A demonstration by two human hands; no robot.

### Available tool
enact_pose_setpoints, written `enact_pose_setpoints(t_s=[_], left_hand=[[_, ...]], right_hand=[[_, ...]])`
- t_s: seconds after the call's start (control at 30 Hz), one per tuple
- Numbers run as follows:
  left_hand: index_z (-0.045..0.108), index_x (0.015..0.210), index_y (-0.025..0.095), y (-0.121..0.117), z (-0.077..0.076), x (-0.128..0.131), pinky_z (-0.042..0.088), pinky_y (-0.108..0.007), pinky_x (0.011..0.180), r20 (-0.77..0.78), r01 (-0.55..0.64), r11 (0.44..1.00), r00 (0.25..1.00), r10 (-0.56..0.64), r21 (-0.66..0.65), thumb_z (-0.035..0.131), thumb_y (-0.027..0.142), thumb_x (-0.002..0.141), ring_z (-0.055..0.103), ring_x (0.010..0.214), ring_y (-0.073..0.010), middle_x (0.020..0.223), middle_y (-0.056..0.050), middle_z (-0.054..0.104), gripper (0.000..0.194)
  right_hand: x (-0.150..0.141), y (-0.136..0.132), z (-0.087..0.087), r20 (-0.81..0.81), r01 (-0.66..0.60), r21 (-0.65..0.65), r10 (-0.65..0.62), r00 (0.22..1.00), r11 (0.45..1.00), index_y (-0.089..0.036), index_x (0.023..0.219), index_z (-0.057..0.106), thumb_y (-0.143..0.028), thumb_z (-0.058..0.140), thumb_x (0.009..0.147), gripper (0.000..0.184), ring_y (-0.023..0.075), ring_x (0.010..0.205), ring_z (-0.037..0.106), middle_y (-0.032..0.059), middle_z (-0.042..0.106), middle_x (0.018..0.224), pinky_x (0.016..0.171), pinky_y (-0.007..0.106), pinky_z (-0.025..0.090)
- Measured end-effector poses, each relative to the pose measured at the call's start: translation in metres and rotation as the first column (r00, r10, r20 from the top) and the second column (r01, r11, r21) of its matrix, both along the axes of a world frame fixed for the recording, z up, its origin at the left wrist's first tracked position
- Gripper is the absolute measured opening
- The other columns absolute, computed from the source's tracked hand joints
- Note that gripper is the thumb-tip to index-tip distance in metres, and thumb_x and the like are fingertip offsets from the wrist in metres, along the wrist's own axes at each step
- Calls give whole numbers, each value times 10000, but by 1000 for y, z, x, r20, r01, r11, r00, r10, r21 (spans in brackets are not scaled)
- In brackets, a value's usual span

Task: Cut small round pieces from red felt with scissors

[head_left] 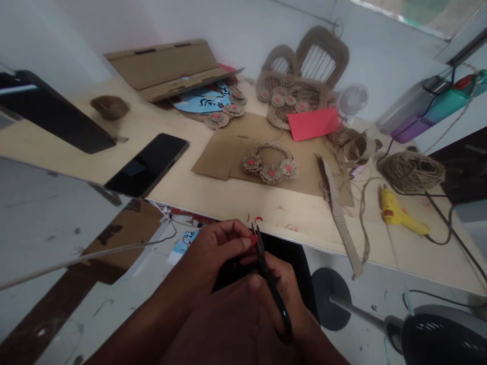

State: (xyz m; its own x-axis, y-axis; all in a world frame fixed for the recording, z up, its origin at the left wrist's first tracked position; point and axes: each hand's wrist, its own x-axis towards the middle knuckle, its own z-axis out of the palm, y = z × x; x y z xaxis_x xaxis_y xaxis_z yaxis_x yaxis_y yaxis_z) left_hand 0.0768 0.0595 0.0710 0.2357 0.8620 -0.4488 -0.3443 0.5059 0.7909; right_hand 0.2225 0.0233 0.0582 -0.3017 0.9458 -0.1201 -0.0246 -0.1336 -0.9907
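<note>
Between thumb and fingers, my left hand [222, 246] pinches a small piece of red paper [253, 240]. My right hand [283, 284] is wrapped round the black handles of a pair of scissors [268, 268], whose blades point away from me beside the red piece. Two thin red paper scraps [258, 219] lie on the table edge just past the blade tips. Farther back, a small twine-wrapped ring [272, 162] with pleated brown paper flowers and red centres rests on a cardboard sheet [216, 157].
A red paper sheet [314, 124] leans near larger twine-wrapped frames [323, 56]. To the right are a corrugated cardboard strip [338, 213], a twine ball [413, 171] and a yellow glue gun [401, 213] with its cord. A phone [148, 165] lies left, near a dark upright tablet [49, 111].
</note>
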Motion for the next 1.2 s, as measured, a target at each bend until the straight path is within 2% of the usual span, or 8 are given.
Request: enact_pose_setpoints(t_s=[0.23, 0.53, 0.8, 1.07, 1.2], left_hand=[[613, 649, 181, 1, 0, 0, 431, -234, 579, -19, 14, 1000, 1000, -13, 9, 672, 202, 726, 535, 550, -108, 637, -6, 653, 99], [608, 644, 174, 3, -2, -1, 452, -238, 626, -30, 38, 999, 999, -38, -2, 689, 202, 717, 575, 602, -118, 653, -1, 667, 113], [601, 645, 178, 2, -1, -3, 435, -239, 610, -35, 48, 999, 998, -48, 7, 677, 198, 720, 551, 580, -112, 637, 4, 657, 109], [581, 654, 184, 4, -3, -3, 413, -250, 601, -34, 51, 999, 998, -51, 7, 675, 208, 725, 530, 573, -114, 643, 10, 642, 120], [569, 648, 187, 5, -2, -3, 403, -260, 589, -32, 59, 998, 998, -58, 16, 659, 209, 730, 526, 557, -119, 630, 15, 627, 123]], right_hand=[[0, 0, -2, 31, 18, 5, -18, 999, 1000, -187, 932, 691, -404, 587, 849, 255, 182, 682, 539, 35, 608, 786, 757, 355, 487], [-2, 1, -7, 7, 22, -19, -21, 1000, 1000, -164, 917, 705, -534, 540, 870, 409, 207, 714, 575, 64, 629, 783, 709, 339, 483], [-2, 1, -7, 25, 24, 4, -24, 999, 1000, -176, 891, 700, -486, 560, 870, 341, 167, 619, 518, 26, 585, 691, 568, 278, 440], [-1, 1, -8, 20, 57, -45, -56, 998, 997, -163, 851, 689, -413, 599, 838, 266, 153, 604, 525, 22, 596, 685, 592, 274, 446], [-1, 2, -5, 38, 31, -82, -28, 999, 996, -157, 839, 679, -379, 594, 833, 238, 125, 530, 449, -19, 509, 589, 544, 252, 414]])
